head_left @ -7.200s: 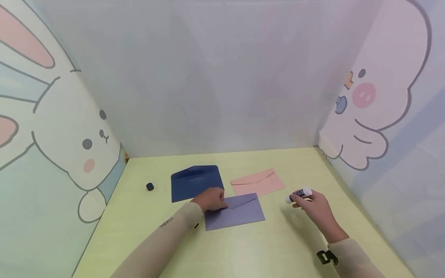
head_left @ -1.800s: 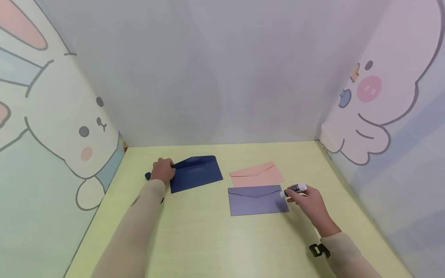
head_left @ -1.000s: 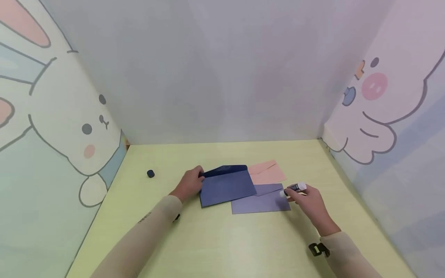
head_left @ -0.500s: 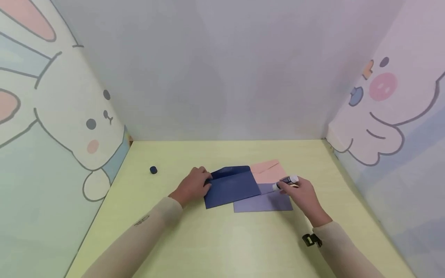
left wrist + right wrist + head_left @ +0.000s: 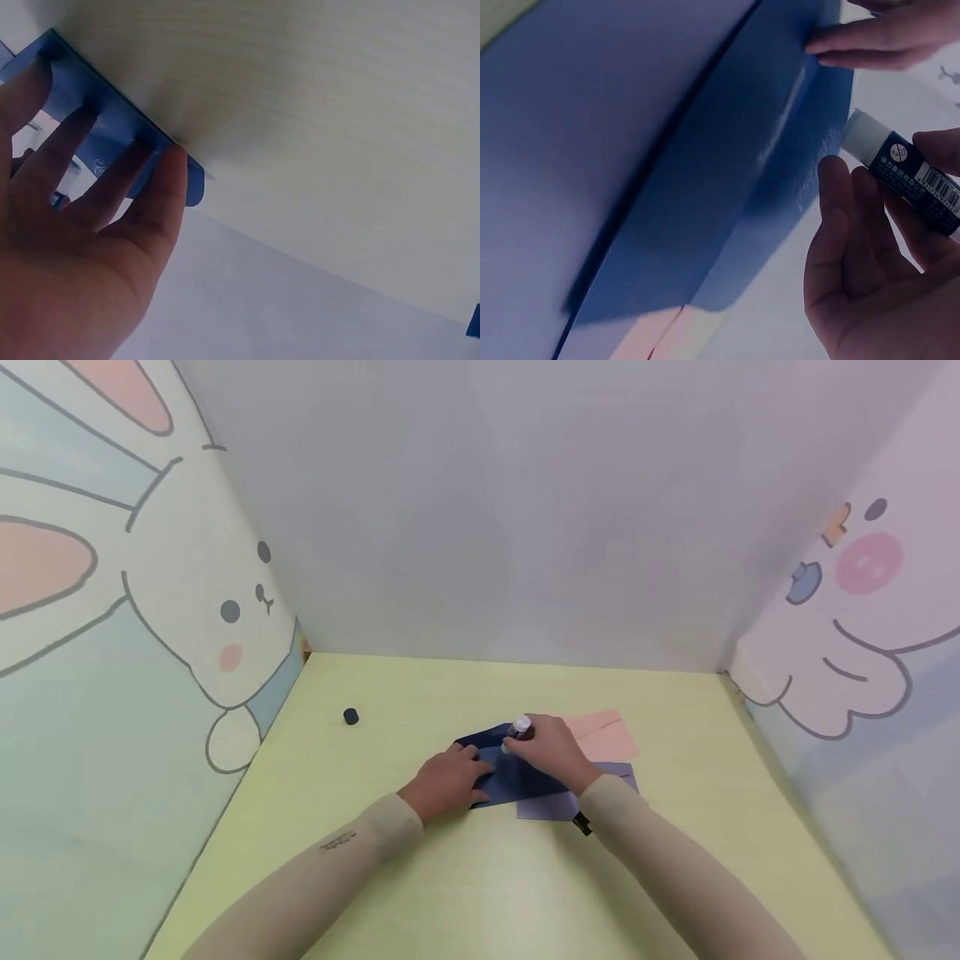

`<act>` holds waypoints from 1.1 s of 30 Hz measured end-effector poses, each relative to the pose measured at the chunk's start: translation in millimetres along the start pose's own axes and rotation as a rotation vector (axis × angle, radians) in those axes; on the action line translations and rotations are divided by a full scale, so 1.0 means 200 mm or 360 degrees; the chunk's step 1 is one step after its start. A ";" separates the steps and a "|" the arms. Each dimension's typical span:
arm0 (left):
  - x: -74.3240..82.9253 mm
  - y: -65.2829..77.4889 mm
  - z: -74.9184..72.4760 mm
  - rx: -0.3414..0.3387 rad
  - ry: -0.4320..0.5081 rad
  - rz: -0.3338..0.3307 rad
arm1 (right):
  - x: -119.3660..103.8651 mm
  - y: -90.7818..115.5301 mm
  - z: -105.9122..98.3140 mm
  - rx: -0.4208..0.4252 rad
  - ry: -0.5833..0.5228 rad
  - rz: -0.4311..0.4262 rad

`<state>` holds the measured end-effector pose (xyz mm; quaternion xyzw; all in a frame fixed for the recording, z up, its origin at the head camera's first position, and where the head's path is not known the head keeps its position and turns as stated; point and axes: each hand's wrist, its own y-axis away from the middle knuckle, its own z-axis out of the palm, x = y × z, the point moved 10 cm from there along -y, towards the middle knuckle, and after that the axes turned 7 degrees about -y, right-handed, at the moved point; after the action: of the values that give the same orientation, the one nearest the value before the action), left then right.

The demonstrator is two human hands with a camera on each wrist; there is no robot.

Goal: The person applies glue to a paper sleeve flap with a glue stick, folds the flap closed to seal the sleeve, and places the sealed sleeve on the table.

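My left hand lies on the left end of a navy envelope, fingers spread. The left wrist view shows those fingertips along the edge of the navy envelope. In my right hand is an uncapped glue stick, pinched between thumb and fingers. Its white end is at the raised flap in the right wrist view, where the glue stick shows a barcode label and shiny streaks mark the navy paper. Under the navy envelope, a lavender envelope is partly covered.
A pink envelope lies behind, partly hidden by the right hand. The small dark cap stands at the back left of the pale yellow table. Walls with cartoon animals enclose the table at the back and sides.
The left hand left the lavender envelope, which shifted right, and pulled the navy envelope right, partly over it. The right hand has brought the glue stick left to the navy flap.
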<state>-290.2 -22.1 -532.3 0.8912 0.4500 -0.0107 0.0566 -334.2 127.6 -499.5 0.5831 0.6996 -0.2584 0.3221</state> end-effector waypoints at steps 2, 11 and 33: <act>0.01 0.00 -0.01 -0.0004 -0.0013 -0.0002 | -0.01 -0.03 0.06 -0.0044 0.0068 -0.0008; 0.02 0.00 -0.04 0.0058 -0.0050 -0.0024 | 0.02 -0.06 0.17 -0.0093 0.0213 0.0004; 0.01 -0.02 -0.01 -0.0015 -0.0023 -0.0041 | 0.14 -0.04 0.01 0.0006 0.0333 0.0032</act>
<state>-292.7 -17.1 -531.2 0.8850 0.4610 -0.0159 0.0639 -345.3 143.5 -522.1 0.6145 0.7231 -0.1941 0.2488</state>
